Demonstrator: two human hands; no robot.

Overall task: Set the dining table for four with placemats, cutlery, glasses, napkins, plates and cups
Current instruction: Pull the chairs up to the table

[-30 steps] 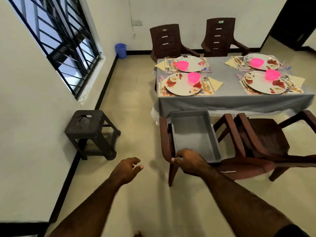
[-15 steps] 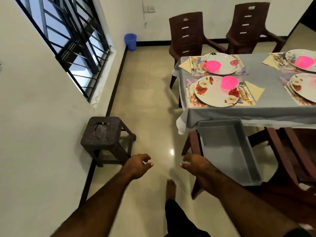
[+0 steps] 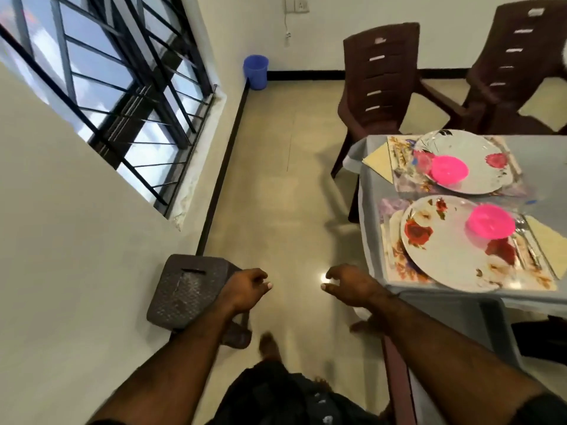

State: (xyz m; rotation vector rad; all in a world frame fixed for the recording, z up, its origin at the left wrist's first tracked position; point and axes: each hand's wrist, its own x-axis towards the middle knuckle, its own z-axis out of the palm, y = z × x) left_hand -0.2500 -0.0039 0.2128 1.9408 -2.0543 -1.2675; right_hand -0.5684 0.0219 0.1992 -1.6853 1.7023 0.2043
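Observation:
The grey-clothed dining table (image 3: pixel 371 216) fills the right side. Two place settings show on it: floral placemats, a near flowered plate (image 3: pixel 441 250) with a pink cup (image 3: pixel 491 221), and a far plate (image 3: pixel 478 167) with another pink cup (image 3: pixel 449 171). Yellow napkins (image 3: pixel 379 161) lie beside the mats, and cutlery (image 3: pixel 526 240) lies right of the near plate. My left hand (image 3: pixel 245 289) hangs over the floor, loosely curled and holding nothing. My right hand (image 3: pixel 349 283) hovers empty near the table's corner, fingers relaxed. The grey tray (image 3: pixel 445 320) sits on a chair under my right forearm.
A dark plastic stool (image 3: pixel 187 289) stands by the left wall, just beside my left hand. Two brown chairs (image 3: pixel 377 84) stand at the table's far side. A blue bin (image 3: pixel 255 71) is in the corner. A barred window (image 3: pixel 116 87) lines the left wall. Open floor runs ahead.
My right hand has let go of the grey tray's edge and drawn left. I have stepped forward and left, so the table has slid to the right and the stool is closer.

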